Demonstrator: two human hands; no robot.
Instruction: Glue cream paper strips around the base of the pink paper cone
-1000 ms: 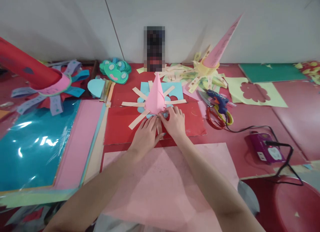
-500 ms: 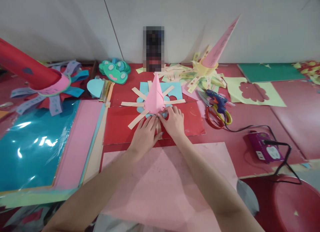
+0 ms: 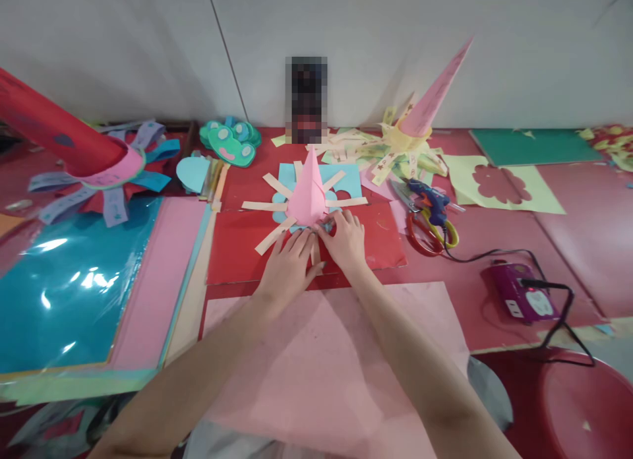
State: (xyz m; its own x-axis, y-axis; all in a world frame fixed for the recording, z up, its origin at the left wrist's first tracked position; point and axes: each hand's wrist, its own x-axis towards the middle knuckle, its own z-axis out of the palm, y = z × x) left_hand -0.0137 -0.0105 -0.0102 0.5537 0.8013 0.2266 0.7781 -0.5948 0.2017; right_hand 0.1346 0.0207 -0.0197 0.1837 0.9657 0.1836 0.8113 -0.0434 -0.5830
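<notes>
A pink paper cone (image 3: 307, 192) stands upright on a light blue paper piece with scalloped edges (image 3: 281, 216). Cream paper strips (image 3: 266, 206) fan out around its base. My left hand (image 3: 291, 262) lies palm down in front, its fingers stretched and fingertips touching the cone's near base. A strip runs between my two hands. From the right, my right hand (image 3: 347, 240) has its fingers bent and its thumb pressed at the same edge, gripping the cone's base. The exact contact under the fingertips is hidden.
Scissors (image 3: 429, 233) and a blue glue gun (image 3: 429, 198) lie right, its cord near a purple power box (image 3: 524, 291). A pink cone hat (image 3: 430, 103) and a red tube hat (image 3: 69, 132) flank the work. Pink paper (image 3: 326, 360) covers the near edge.
The view has shifted slightly. Both hands stay at the cone's base with almost no visible movement.
</notes>
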